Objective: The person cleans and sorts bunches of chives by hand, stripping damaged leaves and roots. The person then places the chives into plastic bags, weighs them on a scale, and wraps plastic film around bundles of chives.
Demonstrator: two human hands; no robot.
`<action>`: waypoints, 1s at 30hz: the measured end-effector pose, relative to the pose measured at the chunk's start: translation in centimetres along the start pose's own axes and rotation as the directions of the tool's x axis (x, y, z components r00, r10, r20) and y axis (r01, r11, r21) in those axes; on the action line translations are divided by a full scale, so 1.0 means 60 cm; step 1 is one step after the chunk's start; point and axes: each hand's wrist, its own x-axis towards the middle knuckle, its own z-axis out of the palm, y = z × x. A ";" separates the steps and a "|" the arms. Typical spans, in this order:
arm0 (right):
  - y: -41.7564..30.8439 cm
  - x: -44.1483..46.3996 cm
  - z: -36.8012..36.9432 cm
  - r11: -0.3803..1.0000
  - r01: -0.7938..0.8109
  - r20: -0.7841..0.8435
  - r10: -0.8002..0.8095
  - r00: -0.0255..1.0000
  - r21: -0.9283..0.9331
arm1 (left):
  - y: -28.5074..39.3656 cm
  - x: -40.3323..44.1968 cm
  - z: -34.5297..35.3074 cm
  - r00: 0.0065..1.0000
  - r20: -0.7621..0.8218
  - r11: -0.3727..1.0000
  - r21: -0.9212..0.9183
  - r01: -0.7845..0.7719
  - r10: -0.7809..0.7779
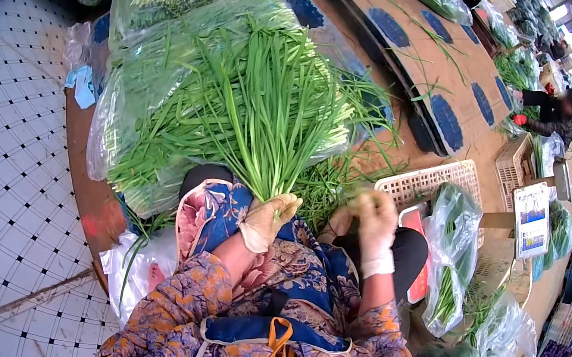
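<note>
My left hand, in a pale glove, is closed around the lower ends of a bunch of garlic chives. Their long green leaves fan upward over a larger heap of garlic chives lying on an open clear plastic bag. To the right, above my knee, my gloved right hand is raised, its fingers curled. Motion smears its fingertips, so anything pinched there cannot be made out. Loose chive scraps lie between the two hands, beyond my lap.
A cream plastic basket stands right of my right hand, beside a bagged bunch of greens. A scale display rises farther right. Brown boards with blue patches lie ahead. Another person works at the far right.
</note>
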 end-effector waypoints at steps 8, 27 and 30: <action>0.112 0.053 -0.052 0.839 -0.025 -0.020 0.017 1.000 -0.544 | -0.007 0.017 -0.020 0.997 0.065 0.987 0.149 -0.053 0.044; -0.014 -0.040 0.117 0.917 0.361 0.426 -0.262 0.866 -0.170 | -0.016 0.021 -0.009 0.987 0.114 0.990 0.069 -0.119 0.111; -0.024 -0.050 0.099 0.976 -0.017 0.388 -0.071 0.919 0.219 | -0.024 0.039 -0.047 0.972 0.183 0.956 0.227 -0.185 0.145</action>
